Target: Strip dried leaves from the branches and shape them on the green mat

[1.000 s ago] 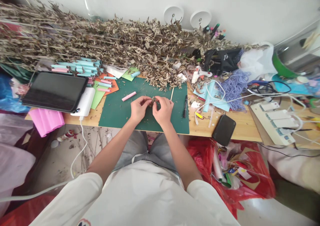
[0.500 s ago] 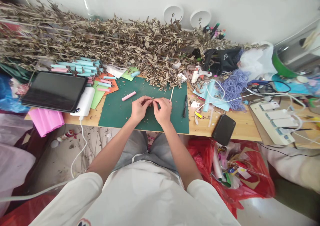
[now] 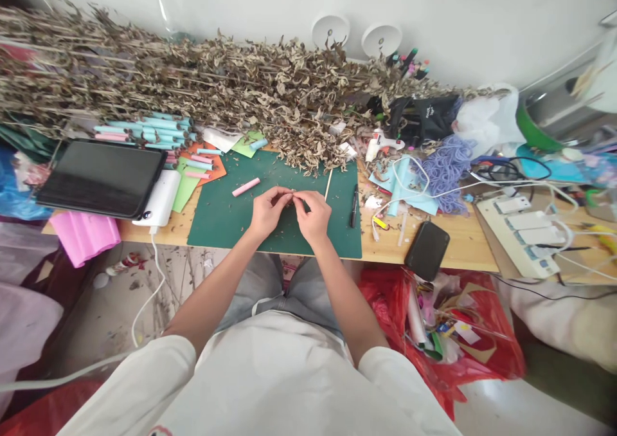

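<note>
My left hand (image 3: 268,209) and my right hand (image 3: 312,212) meet fingertip to fingertip above a green cutting mat (image 3: 216,214). Both are closed in a pinch, thumbs against index fingers. Whatever lies between the fingertips is too small to make out. To the left of my hands a pink paper tube (image 3: 245,187) rests on the mat. Dark crumbs are scattered around. Just beyond my fingers, a heap of dried leaves (image 3: 313,156) spills onto the mat's far edge. A thin pale stick (image 3: 328,185) and a black pen (image 3: 354,206) lie to the right.
Bundles of dried stalks (image 3: 193,76) line the wall. On the left are blue tubes (image 3: 164,130), a black tablet (image 3: 101,177) and a white power bank (image 3: 161,198). On the right are a glue gun (image 3: 383,144), purple yarn (image 3: 448,172), a black case (image 3: 427,251) and a power strip (image 3: 523,236).
My fingertips stay pinched together with only a slight shift of the fingers. The whole view has moved a little, so the table's things appear slightly further left.
</note>
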`<control>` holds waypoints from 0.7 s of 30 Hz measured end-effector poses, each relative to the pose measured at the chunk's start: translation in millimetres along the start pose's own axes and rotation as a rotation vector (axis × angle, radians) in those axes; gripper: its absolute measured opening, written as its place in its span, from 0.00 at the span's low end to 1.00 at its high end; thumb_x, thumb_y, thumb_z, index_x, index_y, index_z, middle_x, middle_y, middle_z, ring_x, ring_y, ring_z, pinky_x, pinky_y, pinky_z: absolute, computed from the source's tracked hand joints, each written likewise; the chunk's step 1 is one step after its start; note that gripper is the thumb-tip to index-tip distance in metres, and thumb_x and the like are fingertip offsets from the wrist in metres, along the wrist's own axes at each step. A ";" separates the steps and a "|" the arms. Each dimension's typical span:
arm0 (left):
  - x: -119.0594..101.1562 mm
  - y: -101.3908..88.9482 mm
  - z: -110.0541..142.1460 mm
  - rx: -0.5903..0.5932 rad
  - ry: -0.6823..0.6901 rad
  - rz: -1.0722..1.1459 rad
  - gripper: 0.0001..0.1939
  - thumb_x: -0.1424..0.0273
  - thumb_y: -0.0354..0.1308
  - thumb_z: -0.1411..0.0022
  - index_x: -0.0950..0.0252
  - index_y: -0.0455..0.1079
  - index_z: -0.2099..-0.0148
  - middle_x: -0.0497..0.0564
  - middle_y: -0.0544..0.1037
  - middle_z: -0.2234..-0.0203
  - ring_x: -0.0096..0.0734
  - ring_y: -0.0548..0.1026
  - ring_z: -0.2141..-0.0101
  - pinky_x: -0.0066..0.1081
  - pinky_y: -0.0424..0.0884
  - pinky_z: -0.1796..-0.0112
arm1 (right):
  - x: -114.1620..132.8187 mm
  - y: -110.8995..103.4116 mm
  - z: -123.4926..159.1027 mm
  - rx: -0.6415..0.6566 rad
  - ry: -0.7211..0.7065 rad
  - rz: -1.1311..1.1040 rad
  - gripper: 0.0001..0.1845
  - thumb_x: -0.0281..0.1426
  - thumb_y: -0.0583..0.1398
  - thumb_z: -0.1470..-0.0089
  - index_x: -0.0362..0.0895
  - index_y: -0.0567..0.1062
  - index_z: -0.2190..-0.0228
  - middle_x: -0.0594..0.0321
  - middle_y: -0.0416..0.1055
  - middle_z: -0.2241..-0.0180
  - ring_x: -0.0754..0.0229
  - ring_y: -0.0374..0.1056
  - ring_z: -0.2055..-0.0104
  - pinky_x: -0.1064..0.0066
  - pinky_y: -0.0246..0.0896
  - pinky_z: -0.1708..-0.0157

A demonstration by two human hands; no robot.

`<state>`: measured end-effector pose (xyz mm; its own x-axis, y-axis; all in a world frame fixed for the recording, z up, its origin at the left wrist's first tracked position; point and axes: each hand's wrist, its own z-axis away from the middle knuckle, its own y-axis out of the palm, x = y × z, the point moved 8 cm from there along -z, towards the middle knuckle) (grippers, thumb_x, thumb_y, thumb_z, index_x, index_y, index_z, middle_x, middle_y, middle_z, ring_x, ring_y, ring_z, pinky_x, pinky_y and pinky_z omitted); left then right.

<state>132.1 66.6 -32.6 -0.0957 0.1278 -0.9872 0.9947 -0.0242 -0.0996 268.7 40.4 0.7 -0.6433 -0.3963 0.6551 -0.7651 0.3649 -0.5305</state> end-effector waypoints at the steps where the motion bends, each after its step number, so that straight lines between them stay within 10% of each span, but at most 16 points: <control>1: -0.8 0.8 0.3 0.009 0.002 0.011 0.11 0.62 0.61 0.39 0.64 0.76 0.59 0.50 0.80 0.67 0.29 0.76 0.69 0.30 0.74 0.63 | -0.4 -1.2 -0.1 -0.015 0.002 -0.016 0.11 0.34 0.55 0.36 0.46 0.77 0.65 0.60 0.79 0.64 0.59 0.73 0.60 0.64 0.68 0.55; 21: -16.7 11.7 0.7 0.040 0.196 -0.423 0.06 0.74 0.50 0.37 0.62 0.69 0.63 0.52 0.75 0.69 0.34 0.72 0.65 0.32 0.68 0.61 | 3.0 7.9 4.7 0.015 -0.041 0.168 0.06 0.29 0.56 0.40 0.46 0.74 0.67 0.60 0.76 0.67 0.56 0.70 0.60 0.62 0.63 0.56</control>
<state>145.3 63.4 -17.3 -0.4797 0.3194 -0.8172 0.8674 0.0321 -0.4966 260.6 38.1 -4.1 -0.7628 -0.3648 0.5338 -0.6465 0.4165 -0.6392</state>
